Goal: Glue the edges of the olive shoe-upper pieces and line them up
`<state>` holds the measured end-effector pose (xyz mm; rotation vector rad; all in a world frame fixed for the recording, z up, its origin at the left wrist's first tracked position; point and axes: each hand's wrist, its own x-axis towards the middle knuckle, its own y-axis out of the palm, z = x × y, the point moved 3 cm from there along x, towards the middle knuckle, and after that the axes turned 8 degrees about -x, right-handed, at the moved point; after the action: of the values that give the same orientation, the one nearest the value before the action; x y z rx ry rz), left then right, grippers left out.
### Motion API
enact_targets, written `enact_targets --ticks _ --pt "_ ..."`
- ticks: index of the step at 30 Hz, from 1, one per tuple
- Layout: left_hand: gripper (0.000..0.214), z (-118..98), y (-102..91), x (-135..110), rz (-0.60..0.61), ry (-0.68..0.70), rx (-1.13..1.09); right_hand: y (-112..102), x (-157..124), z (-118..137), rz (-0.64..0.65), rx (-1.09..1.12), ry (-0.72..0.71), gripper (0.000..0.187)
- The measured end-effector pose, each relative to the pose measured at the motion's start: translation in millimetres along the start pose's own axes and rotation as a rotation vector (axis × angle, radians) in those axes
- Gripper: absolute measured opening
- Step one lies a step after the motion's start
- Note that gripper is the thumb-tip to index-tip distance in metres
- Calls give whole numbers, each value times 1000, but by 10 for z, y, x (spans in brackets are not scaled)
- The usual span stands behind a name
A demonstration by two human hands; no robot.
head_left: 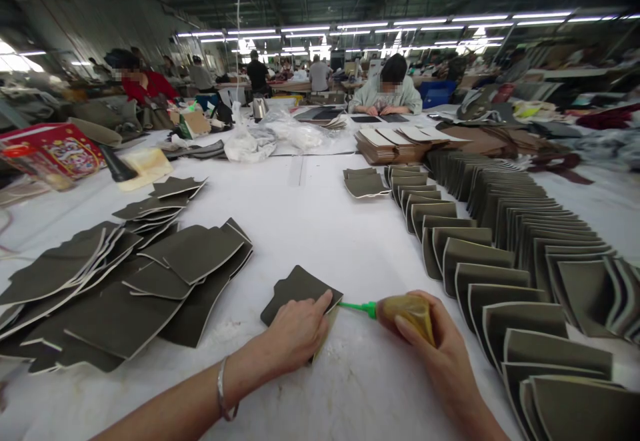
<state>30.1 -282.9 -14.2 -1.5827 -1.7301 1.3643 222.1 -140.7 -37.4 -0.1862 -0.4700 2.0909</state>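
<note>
My left hand [296, 333] presses down on a dark grey cut piece [295, 289] lying flat on the white table [320, 228], fingers curled with the forefinger stretched toward its right edge. My right hand [440, 348] is wrapped round a yellowish squeeze bottle [411, 312]. Its green nozzle [357, 307] points left and touches the piece's right edge beside my left forefinger.
A loose heap of the same dark pieces [125, 281] lies at left. Rows of folded pieces [500, 248] stand overlapped along the right side. A red box [55, 151] sits far left. Other people work at tables behind, one seated straight ahead [387, 91].
</note>
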Motion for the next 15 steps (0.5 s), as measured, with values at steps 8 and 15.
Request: enact_targets --ticks 8,15 --pt "50 7 12 3 1 1 -25 -4 -22 -81 77 13 23 50" --pt "40 175 -227 -14 -148 -81 -260 17 -68 -187 168 689 400 37"
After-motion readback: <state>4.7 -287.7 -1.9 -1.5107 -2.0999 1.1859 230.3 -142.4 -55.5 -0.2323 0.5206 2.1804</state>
